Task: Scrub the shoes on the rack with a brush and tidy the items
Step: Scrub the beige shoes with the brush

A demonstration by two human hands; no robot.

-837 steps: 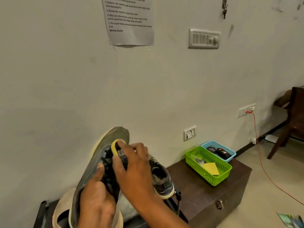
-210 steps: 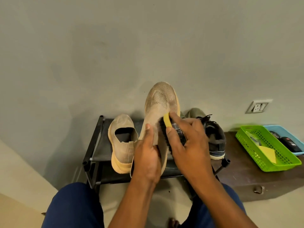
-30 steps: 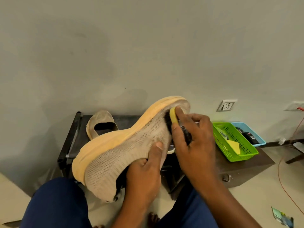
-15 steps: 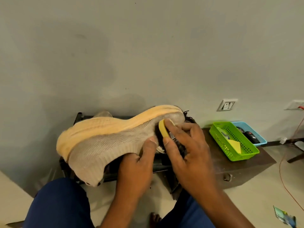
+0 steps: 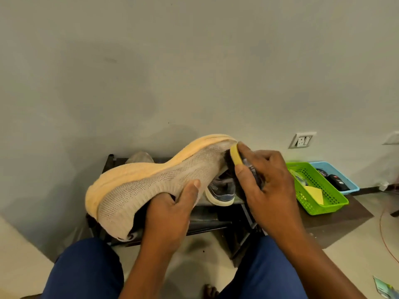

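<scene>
Right now your left hand (image 5: 170, 210) grips the beige knit shoe (image 5: 155, 182), held sideways above the shoe rack (image 5: 211, 219). Your right hand (image 5: 267, 180) clasps the yellow-backed brush (image 5: 234, 157), bristles touching the toe.

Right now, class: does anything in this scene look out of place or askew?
Yes: a greenish paper packet lies loose on the floor at the lower right, away from the green basket and blue basket holding the other small items.
</scene>
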